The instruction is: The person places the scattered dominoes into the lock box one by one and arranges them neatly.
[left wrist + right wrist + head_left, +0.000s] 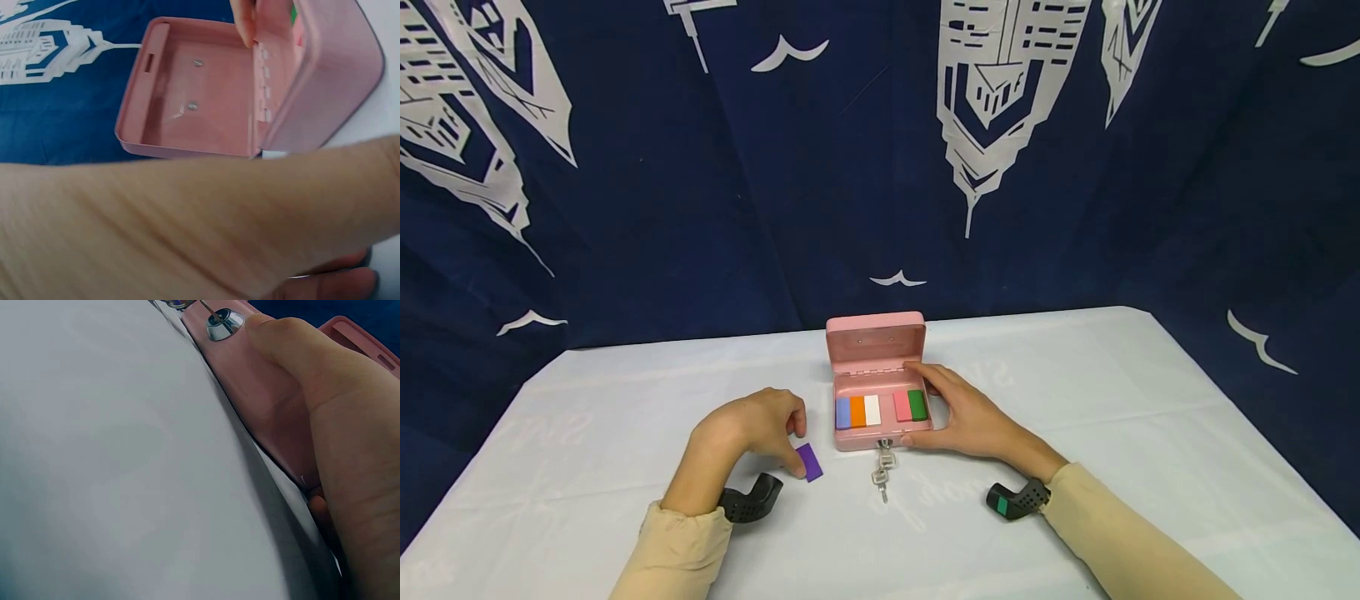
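Note:
A small pink metal cash box (850, 442) stands with its lid (877, 337) raised. Inside lie blue (843, 412), orange (857, 412), white (872, 410), pink (902, 407) and green (917, 405) blocks. My right hand (962, 412) grips the box's right side, thumb on the front near the lock (224, 325), fingers toward the back. Left of the box, a purple block (809, 462) lies on the table. My left hand (756, 429) is over it, the thumb at its edge and the other fingers apart from it. The left wrist view hides that block.
Keys (881, 478) hang from the front lock onto the white-covered table (625, 433). Behind the table hangs a dark blue curtain (760, 183) with white prints. Black wrist devices are on the left (751, 500) and right (1018, 500) arms.

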